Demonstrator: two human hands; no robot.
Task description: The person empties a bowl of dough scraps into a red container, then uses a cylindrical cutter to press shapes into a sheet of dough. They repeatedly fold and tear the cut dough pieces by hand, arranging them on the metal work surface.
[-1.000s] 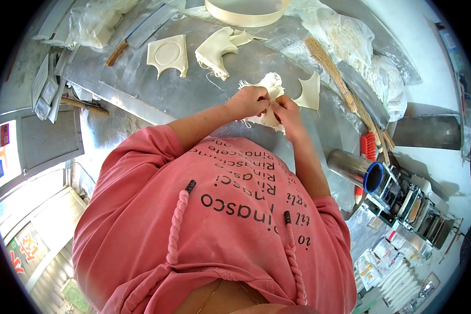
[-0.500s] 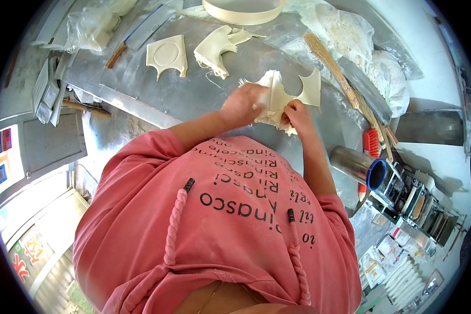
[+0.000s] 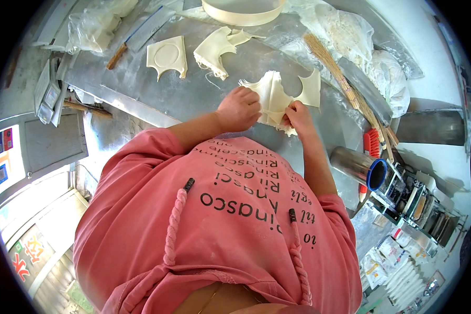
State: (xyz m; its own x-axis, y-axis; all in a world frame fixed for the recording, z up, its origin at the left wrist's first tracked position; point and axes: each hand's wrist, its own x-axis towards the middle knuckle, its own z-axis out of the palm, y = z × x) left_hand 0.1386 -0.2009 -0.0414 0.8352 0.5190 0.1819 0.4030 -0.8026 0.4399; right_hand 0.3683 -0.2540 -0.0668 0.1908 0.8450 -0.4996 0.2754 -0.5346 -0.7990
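The right hand is curled closely, fingers pinching the lower right edge of a ragged dough sheet on the metal table, just beyond the pink hoodie. The left hand curls at the sheet's left edge; whether it grips dough, I cannot tell. 2 dough offcuts lie farther off, leftward.

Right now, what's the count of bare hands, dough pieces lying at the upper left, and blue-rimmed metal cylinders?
Bare hands: 2, left hand and right hand
Dough pieces at the upper left: 2
Blue-rimmed metal cylinder: 1
Total: 5
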